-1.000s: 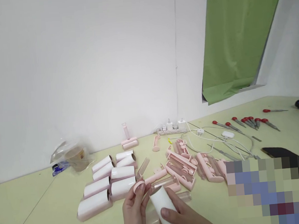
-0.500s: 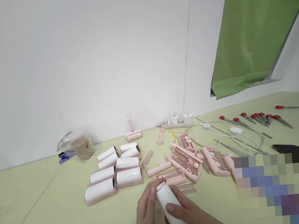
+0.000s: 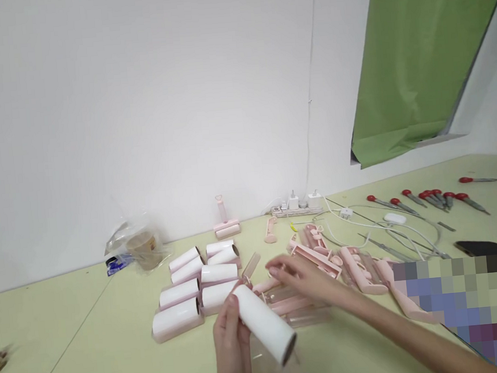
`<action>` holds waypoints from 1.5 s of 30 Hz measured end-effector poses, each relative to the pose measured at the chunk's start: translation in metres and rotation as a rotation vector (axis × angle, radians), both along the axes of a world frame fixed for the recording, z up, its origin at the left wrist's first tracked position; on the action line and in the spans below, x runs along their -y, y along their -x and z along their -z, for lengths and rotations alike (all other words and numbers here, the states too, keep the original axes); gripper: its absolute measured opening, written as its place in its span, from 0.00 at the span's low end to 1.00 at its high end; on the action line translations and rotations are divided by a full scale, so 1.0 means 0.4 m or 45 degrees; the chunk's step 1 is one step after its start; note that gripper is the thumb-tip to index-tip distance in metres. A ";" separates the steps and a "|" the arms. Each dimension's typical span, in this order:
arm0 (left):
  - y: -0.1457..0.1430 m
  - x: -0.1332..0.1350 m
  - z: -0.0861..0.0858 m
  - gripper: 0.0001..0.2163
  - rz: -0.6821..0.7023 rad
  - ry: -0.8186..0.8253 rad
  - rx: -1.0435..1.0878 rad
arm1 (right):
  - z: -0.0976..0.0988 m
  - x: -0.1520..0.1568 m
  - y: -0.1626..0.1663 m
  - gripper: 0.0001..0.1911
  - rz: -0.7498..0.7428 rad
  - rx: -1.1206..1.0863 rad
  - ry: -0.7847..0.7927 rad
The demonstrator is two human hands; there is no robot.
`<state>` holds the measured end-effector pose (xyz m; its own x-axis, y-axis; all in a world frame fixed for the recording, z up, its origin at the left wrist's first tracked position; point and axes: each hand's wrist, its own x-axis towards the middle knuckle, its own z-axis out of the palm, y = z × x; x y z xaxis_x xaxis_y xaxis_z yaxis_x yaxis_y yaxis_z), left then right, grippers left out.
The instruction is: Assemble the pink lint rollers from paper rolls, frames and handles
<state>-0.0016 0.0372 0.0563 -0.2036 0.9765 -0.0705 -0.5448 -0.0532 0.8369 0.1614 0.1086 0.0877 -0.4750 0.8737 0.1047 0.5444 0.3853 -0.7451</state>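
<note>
A clear plastic bag (image 3: 120, 235) stands near the wall on the left part of the desk (image 3: 127, 348), and in it there is a brown cup (image 3: 142, 248); what is inside the cup I cannot see. A pink trough (image 3: 316, 259) lies open side up, among other pink parts (image 3: 360, 272).

The white roll (image 3: 267, 324) is in the left hand (image 3: 232, 333). The fingers of this hand are closed around its far end, with the thumb on top, and a small pink edge shows at that end. The other end is open and points down to the right, above the desk. The right hand (image 3: 295, 272) is apart from the roll. Its fingers are loosely bent and partly open, above the pink parts, and they seem to hold nothing; whether they touch a part I cannot tell.

Eight wrapped rolls (image 3: 176, 320) lie in two columns on the left, just beside the left hand. The right forearm covers some of the pink parts. Behind are a pink roller (image 3: 227, 228) and a power strip (image 3: 296, 210). White cables (image 3: 364, 220) and red-handled tools (image 3: 465, 198) lie on the right. The lower right corner is pixelated.
</note>
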 end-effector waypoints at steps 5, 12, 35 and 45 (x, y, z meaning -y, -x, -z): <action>0.005 0.000 -0.027 0.14 0.014 0.199 0.473 | -0.003 -0.199 0.031 0.09 -0.043 0.267 -0.094; 0.006 -0.014 -0.007 0.08 -0.113 0.203 0.726 | 0.012 -0.209 0.049 0.11 -0.115 0.179 -0.085; -0.012 0.008 0.018 0.08 0.039 0.091 0.580 | -0.011 0.139 0.103 0.12 -0.188 -0.488 -0.128; -0.016 0.026 -0.029 0.14 0.184 0.349 0.617 | 0.007 0.195 0.098 0.08 -0.463 -0.002 -0.790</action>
<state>0.0048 0.0267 0.0678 0.0491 0.9250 -0.3767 -0.8554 0.2337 0.4622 0.1221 0.0307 0.0848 -0.7240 0.4397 0.5315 0.3006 0.8946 -0.3306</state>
